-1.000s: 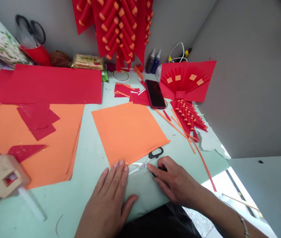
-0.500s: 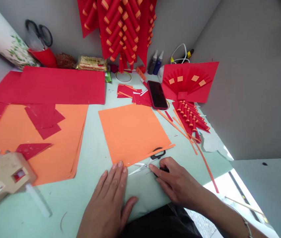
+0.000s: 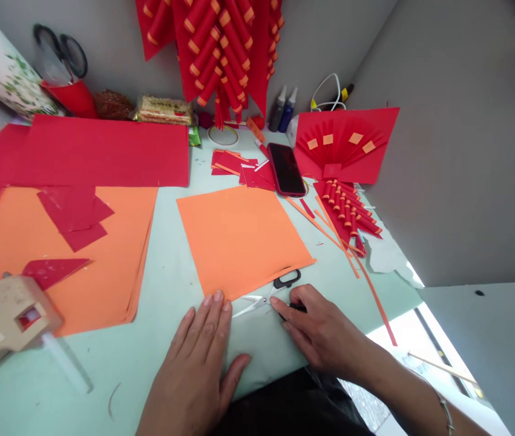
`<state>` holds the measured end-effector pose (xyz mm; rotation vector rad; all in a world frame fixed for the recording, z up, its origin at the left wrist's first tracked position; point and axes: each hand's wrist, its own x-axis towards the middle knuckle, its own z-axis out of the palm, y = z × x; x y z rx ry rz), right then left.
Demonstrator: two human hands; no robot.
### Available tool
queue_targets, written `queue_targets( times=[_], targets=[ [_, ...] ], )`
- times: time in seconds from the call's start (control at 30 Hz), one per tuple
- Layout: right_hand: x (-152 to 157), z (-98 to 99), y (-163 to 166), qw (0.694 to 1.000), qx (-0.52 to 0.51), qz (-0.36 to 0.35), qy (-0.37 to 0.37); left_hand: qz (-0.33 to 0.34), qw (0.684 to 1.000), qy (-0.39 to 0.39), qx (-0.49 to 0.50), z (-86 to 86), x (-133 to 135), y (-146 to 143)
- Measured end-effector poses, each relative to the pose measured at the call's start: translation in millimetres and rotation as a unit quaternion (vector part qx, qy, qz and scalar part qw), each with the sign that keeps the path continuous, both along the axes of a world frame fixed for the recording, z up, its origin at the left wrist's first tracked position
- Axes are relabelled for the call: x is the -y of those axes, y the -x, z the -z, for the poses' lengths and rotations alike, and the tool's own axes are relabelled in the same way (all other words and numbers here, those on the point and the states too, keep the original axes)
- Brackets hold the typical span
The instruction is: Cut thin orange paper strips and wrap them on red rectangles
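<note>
My left hand lies flat with its fingers stretched out, the fingertips touching the near left corner of an orange paper sheet. Beside that sheet's near edge are scissors with black handles, blades slightly apart and pointing left. My right hand is closed around the nearer handle, its index finger by the pivot; the farther handle loop shows uncovered next to the paper edge. A narrow strip runs along that edge; whether it is fully separate from the sheet I cannot tell.
Left are stacked orange sheets, red sheets and a glue gun. A phone, orange strips and a red firecracker-shaped paper piece lie right. Behind hang red paper firecrackers; a red cup holds other scissors.
The whole view has shifted slightly. The strip along the sheet's near edge now sits closer to the sheet, showing more of the far scissor handle. Both hands stay almost in place.
</note>
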<state>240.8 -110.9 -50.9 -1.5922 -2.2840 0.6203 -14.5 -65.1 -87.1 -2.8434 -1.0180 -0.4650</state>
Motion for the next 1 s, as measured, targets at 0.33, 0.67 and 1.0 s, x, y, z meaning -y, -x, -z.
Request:
queue_targets(
  times=[0.33,0.67,1.0],
  targets=[
    [-1,-1.5,2,1.0,-0.01,-0.005,0.004,-0.004,1.0,0.018,0.008,2.1,2,1],
    [-8,-0.3,-3,1.0,-0.012,0.017,0.014,-0.005,1.0,0.008,0.026,0.2,3,8],
    [-7,6.9,-7,1.0,-0.007,0.023,-0.017,0.009,1.0,-0.018,0.021,-0.2,-4,-13]
  ],
)
